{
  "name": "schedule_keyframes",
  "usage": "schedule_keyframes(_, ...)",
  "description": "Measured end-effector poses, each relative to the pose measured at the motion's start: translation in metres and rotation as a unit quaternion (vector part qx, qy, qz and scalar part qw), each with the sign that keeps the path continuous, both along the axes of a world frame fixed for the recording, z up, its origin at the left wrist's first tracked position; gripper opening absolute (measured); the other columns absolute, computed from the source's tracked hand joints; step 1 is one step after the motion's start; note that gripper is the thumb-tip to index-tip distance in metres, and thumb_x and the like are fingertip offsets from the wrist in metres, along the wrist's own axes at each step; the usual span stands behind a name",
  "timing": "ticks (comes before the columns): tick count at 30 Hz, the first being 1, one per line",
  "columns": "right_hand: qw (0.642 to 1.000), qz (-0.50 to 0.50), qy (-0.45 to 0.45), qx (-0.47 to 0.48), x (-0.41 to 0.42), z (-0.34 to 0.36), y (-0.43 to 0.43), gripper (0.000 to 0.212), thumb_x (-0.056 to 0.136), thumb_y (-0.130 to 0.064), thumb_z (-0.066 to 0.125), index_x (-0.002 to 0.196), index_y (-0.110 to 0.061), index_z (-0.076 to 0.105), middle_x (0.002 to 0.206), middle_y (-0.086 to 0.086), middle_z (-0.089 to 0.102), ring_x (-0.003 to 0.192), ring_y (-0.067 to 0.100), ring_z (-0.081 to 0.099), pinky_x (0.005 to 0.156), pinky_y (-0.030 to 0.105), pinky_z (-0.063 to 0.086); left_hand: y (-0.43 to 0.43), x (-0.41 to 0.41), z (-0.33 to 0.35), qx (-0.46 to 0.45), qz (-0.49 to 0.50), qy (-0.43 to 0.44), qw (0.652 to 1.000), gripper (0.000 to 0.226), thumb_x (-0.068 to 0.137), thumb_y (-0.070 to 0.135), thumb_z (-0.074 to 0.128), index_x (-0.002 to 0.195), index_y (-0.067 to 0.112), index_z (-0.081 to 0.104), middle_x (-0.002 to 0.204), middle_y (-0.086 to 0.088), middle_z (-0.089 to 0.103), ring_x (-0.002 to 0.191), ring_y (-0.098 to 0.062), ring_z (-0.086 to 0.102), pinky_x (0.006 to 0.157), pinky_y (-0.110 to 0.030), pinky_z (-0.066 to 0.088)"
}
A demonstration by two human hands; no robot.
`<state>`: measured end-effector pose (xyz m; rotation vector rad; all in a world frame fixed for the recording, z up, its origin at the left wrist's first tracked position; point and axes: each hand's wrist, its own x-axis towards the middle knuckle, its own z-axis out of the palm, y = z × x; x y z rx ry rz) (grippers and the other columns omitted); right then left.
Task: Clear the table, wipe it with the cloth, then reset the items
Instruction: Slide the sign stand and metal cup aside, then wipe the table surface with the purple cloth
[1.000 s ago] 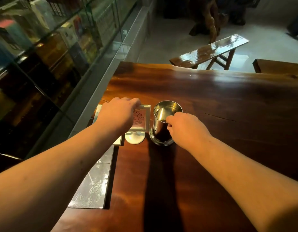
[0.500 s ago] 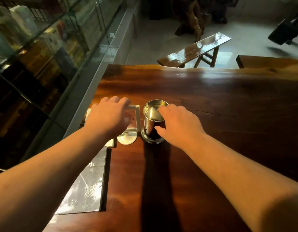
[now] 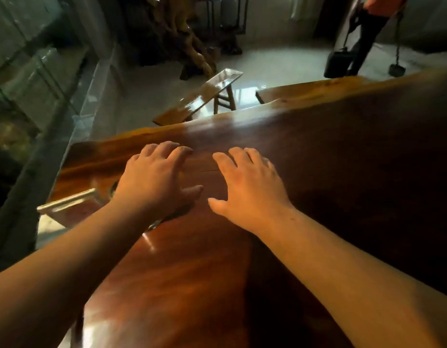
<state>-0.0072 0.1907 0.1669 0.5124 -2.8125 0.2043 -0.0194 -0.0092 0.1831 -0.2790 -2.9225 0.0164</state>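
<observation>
Head view: both hands hover palm-down with fingers spread over the glossy, dark red-brown wooden table (image 3: 317, 151), the left hand (image 3: 154, 179) and right hand (image 3: 247, 182) holding nothing. A blurred, pale-framed card stand (image 3: 71, 204) sits under the left forearm at the table's left edge. No container can be made out.

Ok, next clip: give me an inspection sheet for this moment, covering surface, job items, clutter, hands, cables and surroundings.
Surface: dark glossy wooden table, bare ahead of the hands.
Job's things: framed card stand at the left edge, blurred; a sliver of metal shows under the left forearm, identity unclear; no cloth seen.
Clutter: nothing seen.
Hands: left hand and right hand spread open over the table, holding nothing.
Cables: nothing seen.
Surroundings: wooden bench beyond the table; glass cabinet at left; a person standing far right.
</observation>
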Motion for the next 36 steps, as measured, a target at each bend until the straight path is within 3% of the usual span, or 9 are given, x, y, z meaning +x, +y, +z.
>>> schedule_keyframes(10,0.974,-0.22,-0.002,0.042,0.174,0.032,0.289,0.082,0.076,-0.071,0.068,0.139,-0.024,0.047,0.132,0.008,0.058,0.122,0.031,0.052,0.096,0.048,0.048,0.307,0.081,0.017,0.048,-0.233,-0.023,0.971,0.083,0.074,0.089,0.048,0.14,0.038,0.046,0.145,0.002,0.055,0.133,-0.029,0.047,0.099,-0.053,0.047)
schedule_keyframes(18,0.921,-0.387,-0.036,0.042,0.348,0.037,0.447,0.081,0.077,-0.076,0.062,0.139,-0.026,0.045,0.129,0.004,0.058,0.119,0.028,0.051,0.094,0.049,0.049,0.519,0.205,0.013,0.038,-0.409,-0.072,0.909,0.08,0.079,0.088,0.043,0.146,0.043,0.04,0.153,0.006,0.045,0.139,-0.029,0.04,0.105,-0.054,0.042)
schedule_keyframes(22,0.895,-0.443,-0.047,0.034,0.418,0.032,0.49,0.076,0.076,-0.073,0.059,0.135,-0.025,0.049,0.123,0.003,0.058,0.114,0.027,0.049,0.092,0.047,0.049,0.582,0.262,0.007,0.039,-0.468,-0.091,0.878,0.087,0.076,0.09,0.04,0.145,0.038,0.045,0.151,0.005,0.048,0.136,-0.029,0.043,0.103,-0.054,0.043)
schedule_keyframes(27,0.871,-0.487,-0.068,0.019,0.479,0.021,0.525,0.07,0.079,-0.068,0.062,0.134,-0.025,0.05,0.121,0.003,0.058,0.113,0.026,0.05,0.091,0.045,0.05,0.639,0.317,-0.002,0.02,-0.531,-0.111,0.84,0.079,0.081,0.086,0.043,0.146,0.041,0.044,0.15,0.008,0.049,0.138,-0.025,0.042,0.106,-0.052,0.041)
schedule_keyframes(31,0.865,-0.496,-0.076,0.008,0.504,0.013,0.542,0.063,0.083,-0.066,0.062,0.13,-0.025,0.052,0.116,0.002,0.059,0.108,0.025,0.051,0.089,0.044,0.049,0.664,0.339,-0.004,-0.005,-0.555,-0.141,0.82,0.073,0.082,0.081,0.025,0.141,0.044,0.049,0.139,0.012,0.057,0.132,-0.022,0.046,0.107,-0.051,0.038)
schedule_keyframes(36,0.872,-0.482,-0.081,0.0,0.511,0.006,0.551,0.051,0.086,-0.065,0.059,0.119,-0.025,0.057,0.106,0.0,0.06,0.099,0.021,0.053,0.084,0.04,0.048,0.671,0.344,-0.01,-0.002,-0.575,-0.132,0.807,0.045,0.098,0.061,0.029,0.123,0.042,0.061,0.119,0.016,0.064,0.117,-0.015,0.054,0.101,-0.042,0.037)
